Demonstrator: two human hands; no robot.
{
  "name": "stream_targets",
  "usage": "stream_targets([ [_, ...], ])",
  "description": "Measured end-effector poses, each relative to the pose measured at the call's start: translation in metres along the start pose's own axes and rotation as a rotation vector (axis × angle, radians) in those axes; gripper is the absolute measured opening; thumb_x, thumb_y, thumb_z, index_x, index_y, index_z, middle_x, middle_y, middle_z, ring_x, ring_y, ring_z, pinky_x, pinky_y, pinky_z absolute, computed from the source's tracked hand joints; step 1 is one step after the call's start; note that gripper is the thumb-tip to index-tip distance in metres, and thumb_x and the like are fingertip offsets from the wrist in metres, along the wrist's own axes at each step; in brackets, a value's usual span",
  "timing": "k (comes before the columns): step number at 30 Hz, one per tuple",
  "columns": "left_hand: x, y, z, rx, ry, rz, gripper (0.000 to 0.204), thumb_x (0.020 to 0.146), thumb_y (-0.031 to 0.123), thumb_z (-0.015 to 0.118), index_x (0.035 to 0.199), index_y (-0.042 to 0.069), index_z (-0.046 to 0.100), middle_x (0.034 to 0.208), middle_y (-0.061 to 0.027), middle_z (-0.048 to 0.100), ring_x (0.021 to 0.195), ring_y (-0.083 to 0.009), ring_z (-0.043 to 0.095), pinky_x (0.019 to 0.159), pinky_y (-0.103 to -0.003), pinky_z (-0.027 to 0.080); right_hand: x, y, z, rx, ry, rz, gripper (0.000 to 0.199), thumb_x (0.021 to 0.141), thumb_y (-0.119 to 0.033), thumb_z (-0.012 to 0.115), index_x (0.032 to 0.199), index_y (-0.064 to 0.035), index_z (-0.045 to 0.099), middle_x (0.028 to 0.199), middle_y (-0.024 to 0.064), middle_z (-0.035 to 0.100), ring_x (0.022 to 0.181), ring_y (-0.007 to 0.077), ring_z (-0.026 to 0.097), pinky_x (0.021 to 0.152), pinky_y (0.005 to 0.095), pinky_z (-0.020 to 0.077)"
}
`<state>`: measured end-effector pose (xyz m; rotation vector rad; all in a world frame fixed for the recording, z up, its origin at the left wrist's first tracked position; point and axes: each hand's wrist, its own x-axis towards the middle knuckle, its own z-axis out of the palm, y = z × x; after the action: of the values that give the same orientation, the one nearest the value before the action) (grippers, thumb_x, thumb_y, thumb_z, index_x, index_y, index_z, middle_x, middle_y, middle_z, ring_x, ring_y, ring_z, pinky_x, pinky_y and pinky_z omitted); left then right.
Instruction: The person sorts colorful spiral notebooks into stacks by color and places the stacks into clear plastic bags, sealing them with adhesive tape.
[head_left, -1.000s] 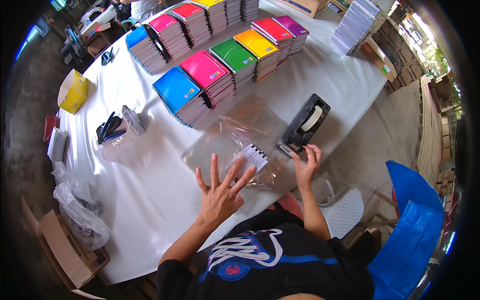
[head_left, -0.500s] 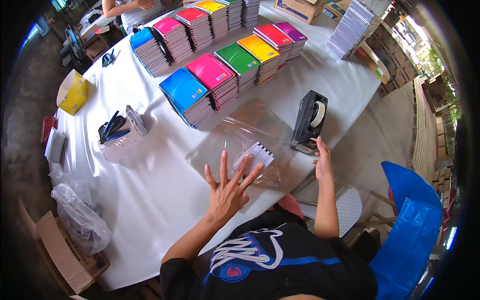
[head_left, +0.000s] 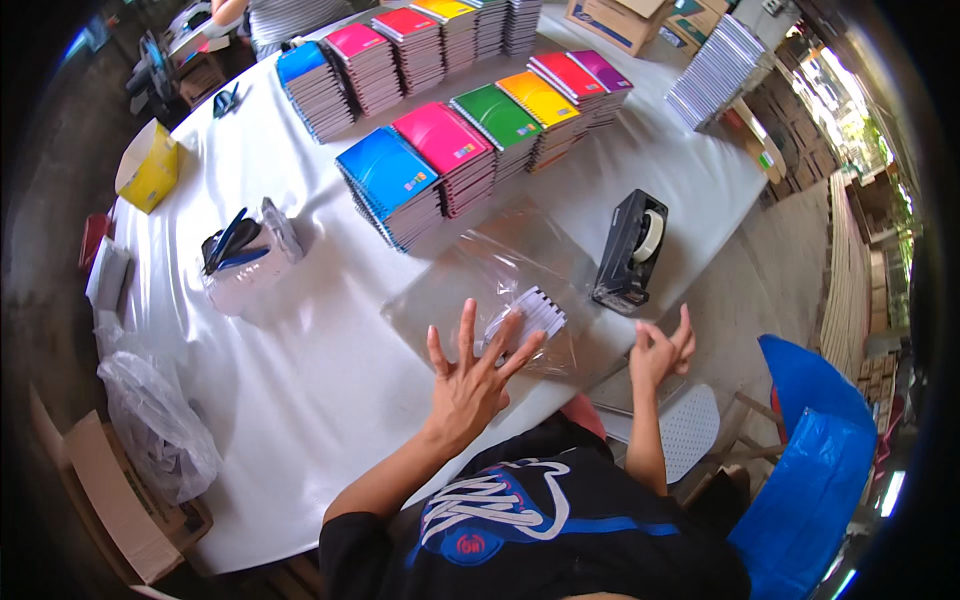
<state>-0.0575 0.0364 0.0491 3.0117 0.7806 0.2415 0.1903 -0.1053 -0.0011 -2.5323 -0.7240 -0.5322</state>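
Note:
My left hand (head_left: 472,385) is spread open, its fingertips resting on a small stack of white slips with dark marks along one edge (head_left: 541,312). The slips lie on clear plastic bags (head_left: 440,290) that are spread flat near the table's front edge. To the right, my right hand (head_left: 662,352) is raised beside that edge, thumb and forefinger pinched together and the other fingers loose. Whatever the pinch holds, if anything, is too small to make out. A black tape dispenser (head_left: 612,270) with a roll of tape (head_left: 650,236) stands just beyond my right hand.
Two rows of stacked spiral notebooks (head_left: 440,140) in several colours stand at the back. On the left are a wrapped holder with scissors (head_left: 250,275), a yellow container (head_left: 150,170), and a crumpled plastic bag (head_left: 160,420). A person (head_left: 290,22) stands across the table.
My right hand has moved from the tape dispenser's near end toward me, its fingers now pinched. My left hand stays spread on the slips. The whole view has shifted slightly.

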Motion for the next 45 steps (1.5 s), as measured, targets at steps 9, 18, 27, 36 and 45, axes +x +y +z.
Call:
stream_targets([
  [9,0.008,-0.008,-0.014,-0.194,-0.189,-0.030,0.104,0.048,0.026,0.083,0.137,0.048,0.033,0.149,0.0072,0.025,0.139,-0.0427,0.000,0.096,-0.073,0.001,0.099,-0.134,-0.049,0.765,-1.465,-0.344,0.082,0.077,-0.007,0.067,0.145,-0.0140,0.021,0.069,0.0094,0.065,0.062,0.0105,0.060,0.063,0.0244,0.0474],
  [18,0.016,-0.003,-0.026,-0.156,-0.291,-0.037,0.110,0.043,0.026,0.083,0.136,0.050,0.030,0.151,0.0074,0.019,0.139,-0.0433,-0.002,0.098,-0.073,-0.002,0.090,-0.174,-0.021,-0.040,-1.083,-0.738,0.110,0.055,-0.032,0.083,0.144,-0.0192,0.020,0.085,0.0183,0.067,0.083,0.0381,0.064,0.074,0.0446,0.0488],
  [27,0.009,0.009,0.013,-0.378,0.106,-0.116,0.075,0.053,0.030,0.083,0.122,0.040,0.056,0.148,-0.0014,0.027,0.139,-0.0429,0.001,0.103,-0.066,0.006,0.083,-0.084,-0.006,0.713,-0.832,-1.136,0.069,0.065,-0.006,0.075,0.125,-0.0309,0.053,0.129,0.0090,0.049,0.118,0.0251,0.047,0.093,0.0404,0.0364],
  [36,0.035,0.024,0.019,-0.785,0.461,-0.406,0.018,0.063,0.027,0.081,0.080,0.022,0.075,0.137,-0.0099,0.038,0.135,-0.0358,0.021,0.104,-0.050,0.022,0.070,-0.110,-0.008,1.689,-0.976,-0.279,0.054,0.073,-0.013,0.075,0.123,-0.0144,0.055,0.138,0.0086,0.040,0.119,0.0218,0.046,0.094,0.0392,0.0365],
  [45,0.059,0.016,0.017,-0.914,0.578,-0.608,0.057,0.060,0.004,0.082,0.112,0.015,0.059,0.133,-0.0142,0.038,0.110,-0.0264,0.053,0.084,-0.038,0.053,0.044,-0.118,0.029,1.301,-1.314,-0.429,0.122,0.052,-0.005,0.086,0.147,-0.0154,0.011,0.101,0.0072,0.051,0.099,0.0184,0.049,0.094,0.0328,0.0373],
])
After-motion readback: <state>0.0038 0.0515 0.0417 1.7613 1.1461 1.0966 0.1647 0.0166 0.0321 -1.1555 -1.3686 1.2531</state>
